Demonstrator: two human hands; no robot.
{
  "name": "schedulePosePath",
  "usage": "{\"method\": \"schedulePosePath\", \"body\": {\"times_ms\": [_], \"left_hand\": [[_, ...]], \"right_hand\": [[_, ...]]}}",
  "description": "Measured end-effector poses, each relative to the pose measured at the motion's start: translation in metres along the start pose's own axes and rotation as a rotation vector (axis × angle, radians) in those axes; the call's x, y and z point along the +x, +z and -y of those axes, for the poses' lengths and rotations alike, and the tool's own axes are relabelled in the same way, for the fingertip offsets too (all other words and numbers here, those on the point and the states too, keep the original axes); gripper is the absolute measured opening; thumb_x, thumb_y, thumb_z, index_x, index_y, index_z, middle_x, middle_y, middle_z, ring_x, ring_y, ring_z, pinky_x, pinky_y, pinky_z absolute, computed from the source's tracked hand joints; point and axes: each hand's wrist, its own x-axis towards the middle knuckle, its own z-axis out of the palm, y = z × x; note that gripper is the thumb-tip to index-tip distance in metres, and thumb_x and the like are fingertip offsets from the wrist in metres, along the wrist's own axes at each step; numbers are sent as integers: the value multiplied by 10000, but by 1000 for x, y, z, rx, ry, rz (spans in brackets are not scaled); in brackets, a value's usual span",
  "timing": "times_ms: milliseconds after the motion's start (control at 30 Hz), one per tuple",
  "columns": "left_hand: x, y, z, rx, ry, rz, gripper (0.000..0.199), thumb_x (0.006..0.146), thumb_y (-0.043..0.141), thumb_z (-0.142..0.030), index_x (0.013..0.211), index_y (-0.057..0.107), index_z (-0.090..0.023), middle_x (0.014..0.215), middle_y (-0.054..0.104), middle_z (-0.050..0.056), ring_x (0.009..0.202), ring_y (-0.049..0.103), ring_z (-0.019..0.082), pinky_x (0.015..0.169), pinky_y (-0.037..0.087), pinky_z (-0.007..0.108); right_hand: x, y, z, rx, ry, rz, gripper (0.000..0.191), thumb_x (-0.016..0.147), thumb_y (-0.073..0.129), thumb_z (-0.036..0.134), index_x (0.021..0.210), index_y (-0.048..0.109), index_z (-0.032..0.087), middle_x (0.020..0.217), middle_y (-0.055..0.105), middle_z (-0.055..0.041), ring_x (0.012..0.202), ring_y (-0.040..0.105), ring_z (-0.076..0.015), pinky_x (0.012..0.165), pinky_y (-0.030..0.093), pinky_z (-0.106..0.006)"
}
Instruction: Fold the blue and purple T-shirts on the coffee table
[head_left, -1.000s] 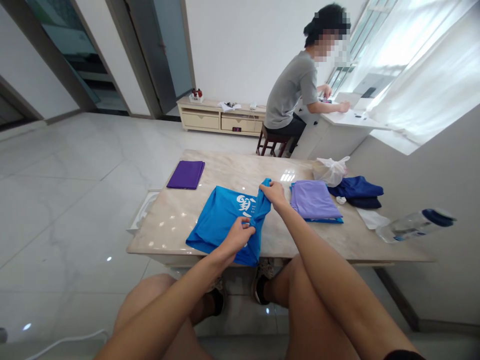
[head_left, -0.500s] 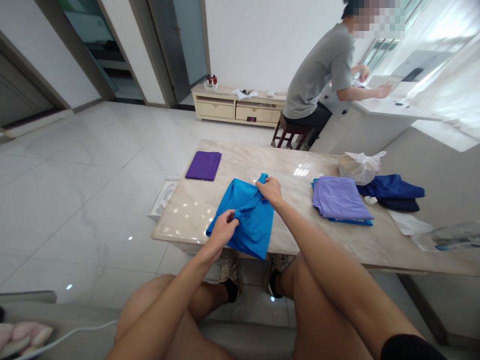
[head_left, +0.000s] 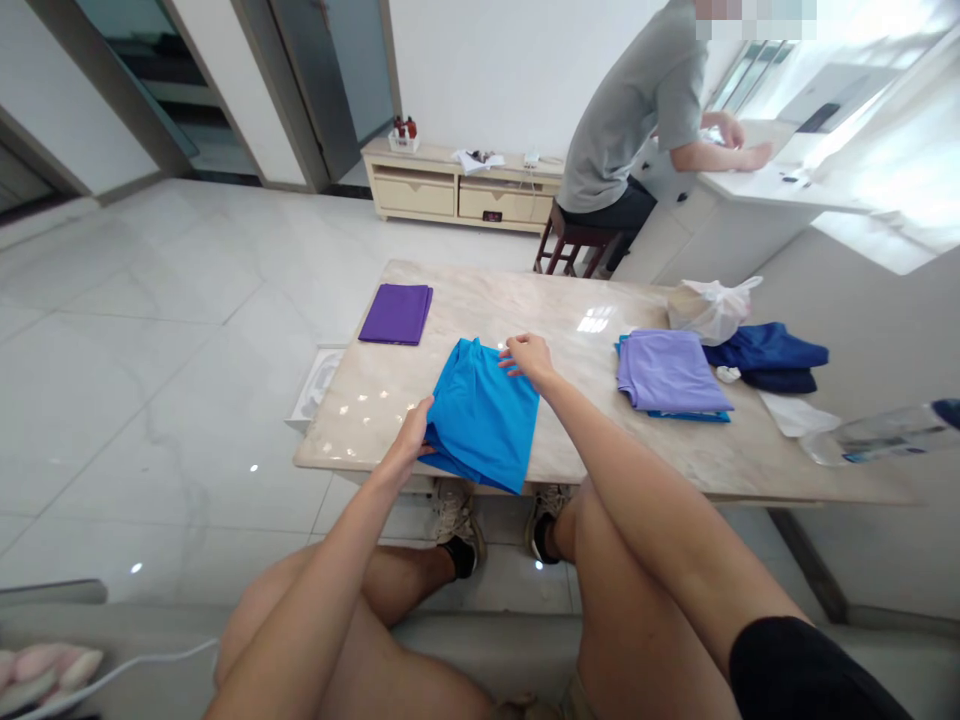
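A bright blue cloth (head_left: 487,415) lies folded on the marble-patterned table (head_left: 574,460), its lower corner reaching over the front edge. My left hand (head_left: 410,434) grips its left side, thumb on top and fingers partly hidden below the fabric. Over the cloth's upper right edge is my right hand (head_left: 529,358), fingers curved and apart, with no fabric pinched in them. A folded purple cloth (head_left: 396,313) rests at the far left of the table. To the right, a folded lavender cloth (head_left: 671,370) lies on another blue piece.
On the table's right are a white plastic bag (head_left: 716,308), dark blue fabric (head_left: 776,355), a paper sheet (head_left: 799,413) and a clear bottle (head_left: 877,433). A person in a grey shirt (head_left: 634,110) sits on a stool (head_left: 574,245) beyond. A low cabinet (head_left: 416,193) stands by the wall.
My right hand has let go of the gathered fold, and the cloth now lies flatter. My left hand has shifted left to the cloth's side edge. The view has tilted slightly.
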Motion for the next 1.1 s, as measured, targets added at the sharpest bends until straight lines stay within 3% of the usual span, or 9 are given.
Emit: {"method": "schedulePosePath", "body": {"times_ms": [133, 267, 400, 533, 633, 733, 800, 900, 1100], "left_hand": [[3, 6, -6, 365, 86, -111, 649, 894, 798, -572, 1380, 668, -161, 1388, 780, 220, 1270, 748, 378, 968, 598, 397], [-8, 18, -13, 826, 283, -102, 535, 1012, 695, -405, 1469, 659, -129, 1484, 737, 256, 1419, 687, 407, 1145, 525, 441], [-21, 18, -20, 1003, 327, -117, 480, 1068, 599, -305, 1525, 643, -167, 1400, 780, 231, 1312, 748, 382, 1087, 551, 430], [-25, 5, -24, 1049, 314, -97, 488, 1064, 617, -310, 1539, 627, -200, 1421, 776, 202, 1308, 748, 378, 1055, 561, 417], [-23, -5, -23, 1076, 278, -70, 491, 1057, 630, -315, 1535, 615, -208, 1413, 784, 181, 1316, 746, 372, 1050, 560, 409], [-21, -11, -22, 1120, 243, -56, 473, 1074, 571, -302, 1529, 619, -181, 1410, 780, 199, 1307, 751, 377, 1034, 566, 415], [-22, -13, -23, 1164, 218, -33, 436, 1082, 483, -260, 1463, 675, -168, 1366, 791, 212, 1269, 766, 387, 995, 577, 425], [-27, -14, -27, 1248, 180, 8, 435, 1055, 394, -190, 1275, 767, -152, 1257, 809, 233, 1192, 789, 413, 922, 594, 446], [-40, -13, -31, 1324, 158, -7, 482, 1076, 364, -242, 1182, 813, -103, 1214, 800, 293, 1178, 796, 438, 927, 606, 477]], "right_hand": [[8, -25, -27, -224, -29, -84, 172, 957, 658, 149, 1089, 768, 160, 1074, 852, -124, 964, 825, -232, 826, 638, -272], [18, -33, -41, -436, -113, -65, 273, 911, 652, 77, 1095, 836, 155, 1179, 853, -135, 1169, 789, -271, 1039, 584, -308], [36, -13, -30, -535, -249, 47, 382, 950, 591, 49, 1207, 851, 160, 1323, 830, -122, 1261, 748, -246, 1145, 522, -301], [55, 25, -12, -589, -355, 147, 333, 931, 660, 86, 1169, 879, 161, 1320, 828, -145, 1303, 714, -291, 1217, 481, -355], [66, 52, -1, -561, -424, 228, 453, 909, 661, 86, 1298, 861, 205, 1327, 834, -89, 1264, 728, -246, 1201, 495, -322], [77, 65, 4, -455, -496, 229, 593, 961, 529, 43, 1476, 772, 209, 1355, 827, -61, 1213, 748, -175, 1145, 519, -268], [83, 62, 3, -473, -453, 155, 543, 1008, 496, 50, 1465, 763, 173, 1335, 827, -89, 1205, 754, -179, 1117, 531, -270], [86, 48, -6, -590, -325, 95, 332, 1048, 614, 155, 1313, 813, 133, 1252, 839, -146, 1151, 774, -248, 1047, 568, -315], [73, 26, -27, -734, -306, 170, 258, 1033, 810, 393, 1158, 840, 170, 1186, 844, -144, 1101, 774, -271, 985, 559, -311]]}}
